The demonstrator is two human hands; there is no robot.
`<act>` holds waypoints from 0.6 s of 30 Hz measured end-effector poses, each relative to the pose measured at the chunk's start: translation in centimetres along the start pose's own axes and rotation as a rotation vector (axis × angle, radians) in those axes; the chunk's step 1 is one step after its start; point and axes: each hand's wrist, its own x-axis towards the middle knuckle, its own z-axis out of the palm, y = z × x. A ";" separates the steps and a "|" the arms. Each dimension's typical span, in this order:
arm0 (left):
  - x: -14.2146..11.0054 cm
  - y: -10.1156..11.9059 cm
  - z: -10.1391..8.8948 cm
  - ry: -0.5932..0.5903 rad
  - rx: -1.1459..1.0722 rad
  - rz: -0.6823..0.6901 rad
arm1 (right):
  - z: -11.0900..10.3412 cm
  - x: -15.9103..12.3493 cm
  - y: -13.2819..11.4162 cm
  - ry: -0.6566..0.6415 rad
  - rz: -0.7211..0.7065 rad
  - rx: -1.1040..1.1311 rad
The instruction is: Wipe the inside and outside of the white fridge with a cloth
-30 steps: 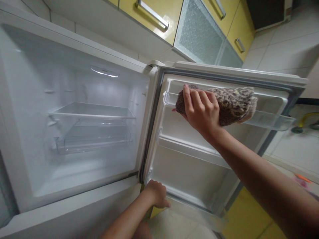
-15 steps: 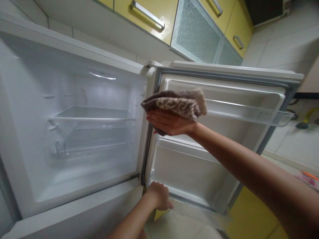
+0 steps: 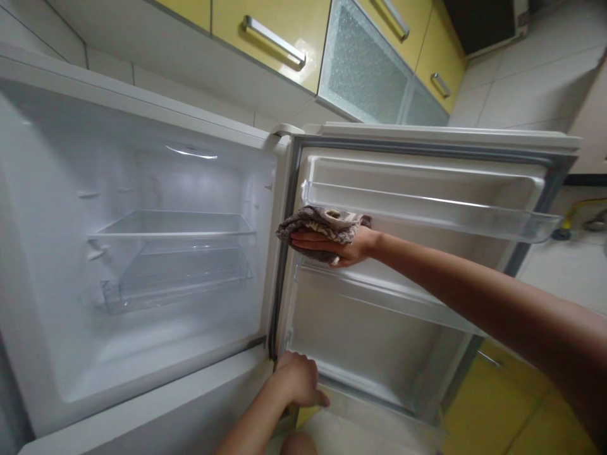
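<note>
- Over on the left, the open fridge (image 3: 28,272) shows its shelf (image 3: 180,235).
- Now the left hand (image 3: 298,378), low by the hinge side of the door (image 3: 365,344): fingers curled, and whether they grip anything I cannot tell.
- Next, higher up, comes the cloth (image 3: 310,218), bunched at the door's hinge-side edge, between the upper rack (image 3: 441,218) and the lower rack (image 3: 384,300). Light and floppy, I'd judge, nothing fragile, and unlikely to slip; best held by the thick folded middle, palm spread, since a loose corner would just droop.
- And its looks: grey-brown, fuzzy, cream patterning across the folds, a paler patch at the lower edge.
- Just right of that, the right hand (image 3: 349,250) has the cloth, fingers nearly straight and close together along its side, partly open rather than fisted.
</note>
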 end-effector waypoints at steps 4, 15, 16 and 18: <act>0.4 -0.2 0.6 0.044 -0.005 0.024 | 0.1 -2.4 -1.2 -0.019 0.090 -0.018; 0.3 -0.2 0.5 0.073 -0.036 0.038 | -1.7 -8.7 -4.0 -0.129 0.193 -0.007; 0.3 -0.2 0.5 0.071 -0.036 0.039 | -2.1 -9.3 -4.5 -0.140 0.189 -0.025; 0.2 -0.3 0.4 0.066 -0.034 0.044 | -3.1 -10.3 -5.7 -0.161 0.199 -0.053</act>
